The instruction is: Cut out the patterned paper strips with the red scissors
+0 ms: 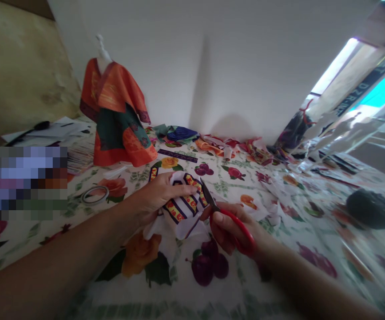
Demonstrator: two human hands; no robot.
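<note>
A small piece of white fabric with dark-edged yellow and red floral bands is bunched above the table's middle. My left hand grips it from the left, thumb laid across the top. Red-handled scissors are held in my right hand, fingers around the handles. Their dark blades point up and left, against the fabric's right edge. My right fingertips are close to the fabric's lower right side; whether they touch it is hard to tell.
A doll form in an orange and green robe stands back left. A tape roll lies left, a dark patterned strip behind the hands. Cloth scraps line the wall; a dark bundle sits right on the fruit-print tablecloth.
</note>
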